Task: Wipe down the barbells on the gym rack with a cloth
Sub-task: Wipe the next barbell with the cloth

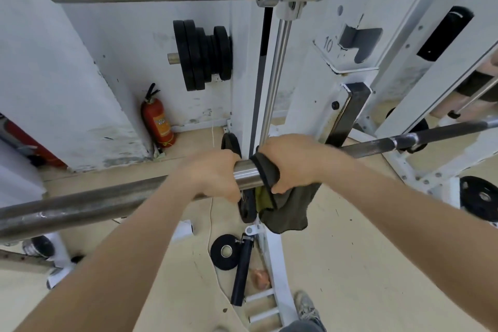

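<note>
Pale gym flooring lies under the white rack, where the barbell runs left to right; the right hand grips the dark cloth around it, just beside the left hand clasping bare steel.

A red fire extinguisher stands by the wall, black weight plates above it; a small plate lies on the floor.

"11" and "10" on rack upright
</note>
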`<state>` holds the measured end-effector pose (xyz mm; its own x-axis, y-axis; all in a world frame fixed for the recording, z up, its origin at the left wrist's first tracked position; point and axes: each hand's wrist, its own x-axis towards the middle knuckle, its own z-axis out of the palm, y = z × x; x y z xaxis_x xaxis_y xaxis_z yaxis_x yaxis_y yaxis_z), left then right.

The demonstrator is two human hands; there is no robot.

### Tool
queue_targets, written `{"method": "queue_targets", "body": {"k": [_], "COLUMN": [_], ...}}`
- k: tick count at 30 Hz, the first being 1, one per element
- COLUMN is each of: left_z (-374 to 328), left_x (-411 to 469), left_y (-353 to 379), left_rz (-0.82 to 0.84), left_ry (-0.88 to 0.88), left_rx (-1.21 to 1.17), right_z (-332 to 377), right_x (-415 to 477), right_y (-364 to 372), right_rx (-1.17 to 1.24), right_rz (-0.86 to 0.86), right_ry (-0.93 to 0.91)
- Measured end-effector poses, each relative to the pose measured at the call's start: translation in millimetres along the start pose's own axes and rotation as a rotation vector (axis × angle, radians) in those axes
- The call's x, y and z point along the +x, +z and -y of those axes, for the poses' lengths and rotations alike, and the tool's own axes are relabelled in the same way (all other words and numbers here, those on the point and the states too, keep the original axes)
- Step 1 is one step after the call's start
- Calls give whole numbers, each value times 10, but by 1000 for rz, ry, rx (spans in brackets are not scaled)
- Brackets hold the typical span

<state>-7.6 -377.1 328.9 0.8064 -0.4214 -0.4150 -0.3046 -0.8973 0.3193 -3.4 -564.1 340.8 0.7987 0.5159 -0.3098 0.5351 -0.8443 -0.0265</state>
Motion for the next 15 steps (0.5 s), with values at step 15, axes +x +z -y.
{"method": "queue_targets", "body": {"k": [15], "left_z": [76], "left_x": [93], "left_y": [-114], "left_rz": [266], "left_ry": [-11], "left_rx": [-187], "right_z": [146], "right_x": [-101], "right_y": [246], "right_rx": [-122], "right_rz": [-326], "right_ry": [119]}}
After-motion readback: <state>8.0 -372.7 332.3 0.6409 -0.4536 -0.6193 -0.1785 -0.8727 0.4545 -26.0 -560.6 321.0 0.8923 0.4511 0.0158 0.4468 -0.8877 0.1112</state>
